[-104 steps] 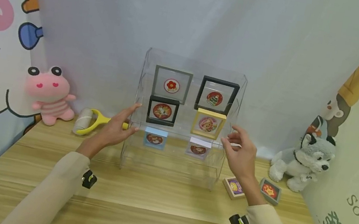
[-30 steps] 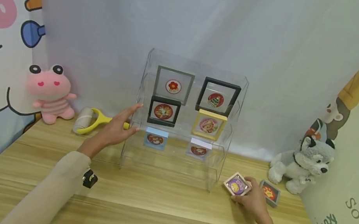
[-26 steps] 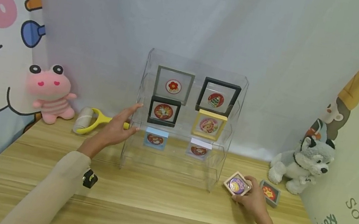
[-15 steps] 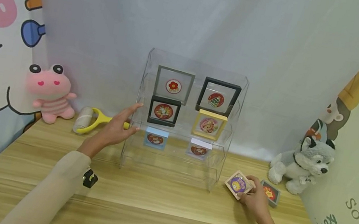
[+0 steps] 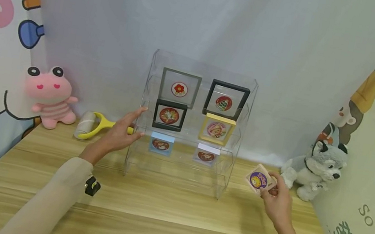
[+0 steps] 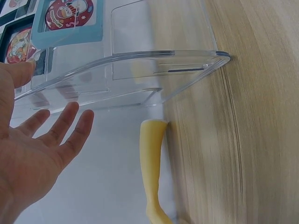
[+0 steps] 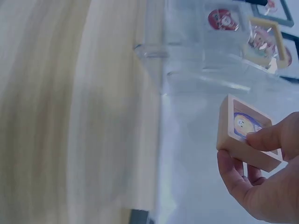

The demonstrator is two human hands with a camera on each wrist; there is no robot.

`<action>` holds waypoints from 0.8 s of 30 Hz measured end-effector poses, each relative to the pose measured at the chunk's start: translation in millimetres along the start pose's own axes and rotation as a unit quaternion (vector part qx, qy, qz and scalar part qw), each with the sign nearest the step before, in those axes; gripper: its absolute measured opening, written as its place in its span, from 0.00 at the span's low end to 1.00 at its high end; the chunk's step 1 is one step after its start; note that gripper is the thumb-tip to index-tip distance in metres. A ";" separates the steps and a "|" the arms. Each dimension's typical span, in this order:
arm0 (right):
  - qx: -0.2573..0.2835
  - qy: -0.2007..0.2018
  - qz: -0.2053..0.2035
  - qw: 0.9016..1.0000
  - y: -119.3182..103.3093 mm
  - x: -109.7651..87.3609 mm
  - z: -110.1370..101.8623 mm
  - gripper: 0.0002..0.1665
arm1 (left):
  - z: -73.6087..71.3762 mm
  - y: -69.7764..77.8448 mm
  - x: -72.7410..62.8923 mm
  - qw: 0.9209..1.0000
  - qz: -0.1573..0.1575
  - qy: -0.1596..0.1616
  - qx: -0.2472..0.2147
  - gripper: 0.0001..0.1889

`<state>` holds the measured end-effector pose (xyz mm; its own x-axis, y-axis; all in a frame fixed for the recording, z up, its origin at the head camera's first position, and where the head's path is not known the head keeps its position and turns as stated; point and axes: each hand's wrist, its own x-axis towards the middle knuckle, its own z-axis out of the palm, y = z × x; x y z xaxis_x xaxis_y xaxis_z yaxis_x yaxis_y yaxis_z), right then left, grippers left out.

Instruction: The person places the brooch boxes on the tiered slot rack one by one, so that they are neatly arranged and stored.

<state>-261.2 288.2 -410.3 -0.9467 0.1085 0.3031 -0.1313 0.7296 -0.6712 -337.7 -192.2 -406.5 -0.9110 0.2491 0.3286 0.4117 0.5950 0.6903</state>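
My right hand (image 5: 279, 202) pinches a small pale pink picture frame (image 5: 258, 179) with a purple round badge inside, held tilted above the table to the right of the stand. In the right wrist view the thumb lies on the frame's front and the fingers are behind its edge. My left hand (image 5: 119, 132) is spread at the left side of the clear tiered display stand (image 5: 178, 169); whether it touches the panel, I cannot tell. On the stand are a grey frame (image 5: 179, 88), black frames (image 5: 169, 115), a yellow frame (image 5: 216, 130), a light blue frame (image 5: 161, 144) and a lilac frame (image 5: 206, 155).
A lint roller with a yellow handle (image 5: 104, 123) lies behind my left hand. A pink plush frog (image 5: 52, 96) sits at the back left, a grey plush husky (image 5: 316, 169) at the back right. A pale curtain (image 5: 111, 38) hangs behind the wooden table (image 5: 168, 230).
My right hand left the stand's right side, took hold of the pale pink frame on the table and raised it. The loose grey frame is now hidden behind that hand. My left hand stayed put.
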 end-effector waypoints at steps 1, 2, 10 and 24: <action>-0.003 0.013 -0.017 1.000 -4.4 -0.1 0.2 0.30 | -0.2 0.3 -0.3 1.000 -0.001 -0.001 0.000 0.39; -0.005 0.026 -0.034 0.999 -8.9 -0.3 0.6 0.30 | -0.4 0.4 -0.5 1.000 -0.003 -0.002 0.000 0.39; 0.031 0.034 -0.115 0.992 -46.3 -6.5 8.2 0.28 | -1.7 1.5 -0.5 1.000 -0.006 -0.007 -0.007 0.39; 0.066 -0.028 -0.214 0.974 -82.2 -19.4 74.7 0.29 | -0.1 -1.3 -0.6 1.000 0.007 0.004 -0.004 0.38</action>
<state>-254.0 175.6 -411.5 -0.8112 -0.2257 0.5394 -0.5502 0.6070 -0.5734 -337.7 -193.2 -407.6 -0.9054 0.2509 0.3426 0.4238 0.5849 0.6916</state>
